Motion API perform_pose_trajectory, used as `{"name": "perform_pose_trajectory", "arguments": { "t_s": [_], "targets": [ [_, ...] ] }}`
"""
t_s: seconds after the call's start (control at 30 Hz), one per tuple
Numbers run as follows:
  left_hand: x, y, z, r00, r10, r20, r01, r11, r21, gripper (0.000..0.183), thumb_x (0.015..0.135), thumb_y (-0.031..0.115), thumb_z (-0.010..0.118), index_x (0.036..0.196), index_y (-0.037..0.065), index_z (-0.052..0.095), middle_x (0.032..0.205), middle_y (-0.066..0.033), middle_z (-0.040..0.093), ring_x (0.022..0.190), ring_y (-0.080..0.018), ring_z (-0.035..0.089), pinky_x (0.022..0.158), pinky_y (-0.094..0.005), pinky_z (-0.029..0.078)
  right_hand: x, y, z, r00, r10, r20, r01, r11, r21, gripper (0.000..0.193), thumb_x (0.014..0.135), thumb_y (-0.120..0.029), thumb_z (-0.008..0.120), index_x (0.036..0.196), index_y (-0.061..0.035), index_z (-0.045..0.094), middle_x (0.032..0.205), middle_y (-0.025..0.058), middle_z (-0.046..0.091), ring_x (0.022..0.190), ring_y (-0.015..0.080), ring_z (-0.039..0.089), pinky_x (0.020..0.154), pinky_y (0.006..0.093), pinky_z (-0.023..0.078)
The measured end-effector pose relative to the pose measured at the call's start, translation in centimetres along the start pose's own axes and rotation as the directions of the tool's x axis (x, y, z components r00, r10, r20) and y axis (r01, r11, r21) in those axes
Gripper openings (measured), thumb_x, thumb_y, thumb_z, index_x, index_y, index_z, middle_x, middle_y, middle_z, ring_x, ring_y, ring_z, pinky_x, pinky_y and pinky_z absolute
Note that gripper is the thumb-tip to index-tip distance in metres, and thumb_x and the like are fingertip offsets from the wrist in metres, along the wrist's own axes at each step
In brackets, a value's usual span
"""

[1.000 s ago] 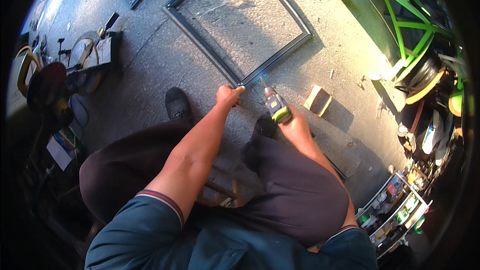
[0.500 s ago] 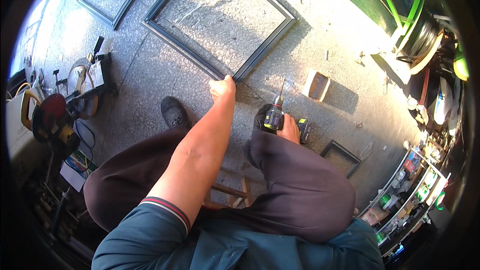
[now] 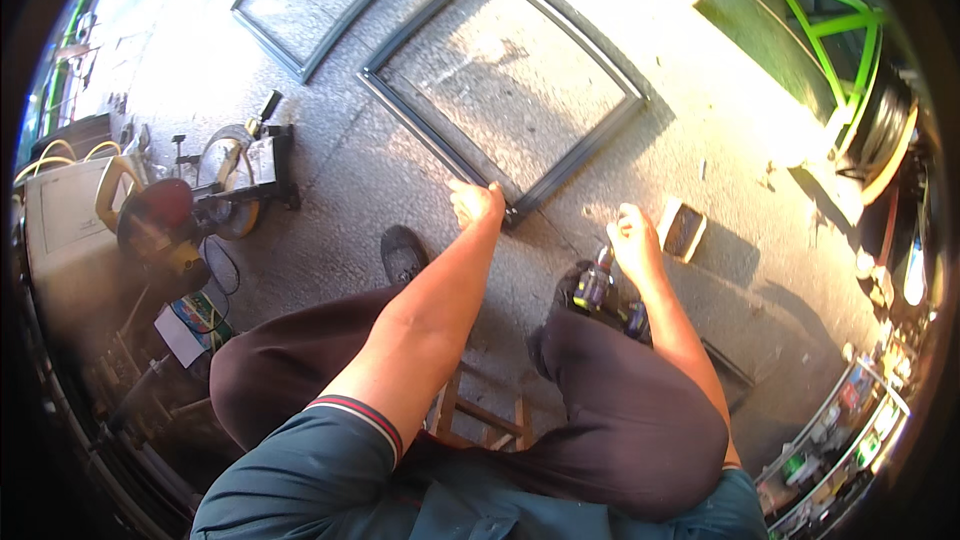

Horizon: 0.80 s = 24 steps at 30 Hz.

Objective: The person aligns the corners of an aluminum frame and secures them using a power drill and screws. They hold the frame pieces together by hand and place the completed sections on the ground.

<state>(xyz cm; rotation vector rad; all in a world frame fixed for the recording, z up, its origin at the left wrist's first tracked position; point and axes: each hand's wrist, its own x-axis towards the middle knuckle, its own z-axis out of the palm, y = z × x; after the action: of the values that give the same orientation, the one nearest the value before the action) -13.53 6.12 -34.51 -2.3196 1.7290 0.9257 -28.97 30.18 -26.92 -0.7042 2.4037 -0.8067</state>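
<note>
A dark rectangular metal frame [image 3: 425, 145] with one bowed side lies on the floor ahead of me. My left hand [image 3: 477, 204] is closed on its near corner. To the right, my right hand [image 3: 637, 238] is raised with its fingers curled together. Whatever is between those fingertips, if anything, is too small to make out. A cordless drill [image 3: 592, 289] rests by my right shoe, just left of my right wrist, and no hand is on it. Close beyond the right hand sits a small open box [image 3: 683, 230] with dark contents.
Another dark frame [image 3: 355, 12] lies farther off at the left. A cutting saw [image 3: 235, 175] stands on the left floor beside a pale cabinet [image 3: 75, 225]. Green metal framework [image 3: 835, 25] rises at the far right. A loaded rack [image 3: 835, 440] stands near right.
My right hand has let go of the drill and moved forward toward the small box. My left hand stays on the frame's corner. The whole view has shifted, so things appear lower and farther right.
</note>
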Motion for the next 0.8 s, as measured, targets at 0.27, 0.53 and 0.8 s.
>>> {"name": "perform_pose_trajectory", "arguments": {
  "t_s": [0.27,0.53,0.8],
  "targets": [
    [1.6,-0.9,-2.1,0.989,-0.144,-0.019,0.138,0.974,-0.181,0.063,0.080,0.027,0.071,0.131,0.001,0.046,0.132,-0.0298,0.058,0.115,-0.0493,0.063,0.098,-0.0550,0.051,0.9,-2.3,0.2,0.998,0.052,-0.031,-0.051,0.998,0.026,0.043,0.088,-0.016,0.075,0.126,0.0004,0.062,0.104,0.0153,0.067,0.084,0.0253,0.070,0.079,0.0376,0.057],
    [2.7,2.1,-2.9,0.986,-0.167,0.017,0.167,0.986,-0.025,0.074,0.077,0.032,0.081,0.134,0.008,0.041,0.135,-0.0206,0.054,0.121,-0.0442,0.060,0.099,-0.0519,0.052,3.3,-3.4,0.1,1.000,0.013,-0.003,-0.013,1.000,-0.023,0.041,0.088,-0.016,0.075,0.124,-0.0003,0.062,0.099,0.0132,0.066,0.082,0.0249,0.069,0.078,0.0381,0.056],
    [6.2,0.7,-3.4,0.982,-0.181,-0.061,0.139,0.896,-0.422,0.057,0.077,0.025,0.073,0.121,-0.002,0.049,0.110,-0.0297,0.068,0.104,-0.0473,0.066,0.098,-0.0503,0.049,3.4,-2.3,0.8,0.992,0.024,-0.122,-0.025,1.000,-0.008,0.038,0.090,-0.016,0.075,0.123,0.0005,0.064,0.101,0.0145,0.067,0.081,0.0253,0.068,0.077,0.0371,0.056]
  ]
}}
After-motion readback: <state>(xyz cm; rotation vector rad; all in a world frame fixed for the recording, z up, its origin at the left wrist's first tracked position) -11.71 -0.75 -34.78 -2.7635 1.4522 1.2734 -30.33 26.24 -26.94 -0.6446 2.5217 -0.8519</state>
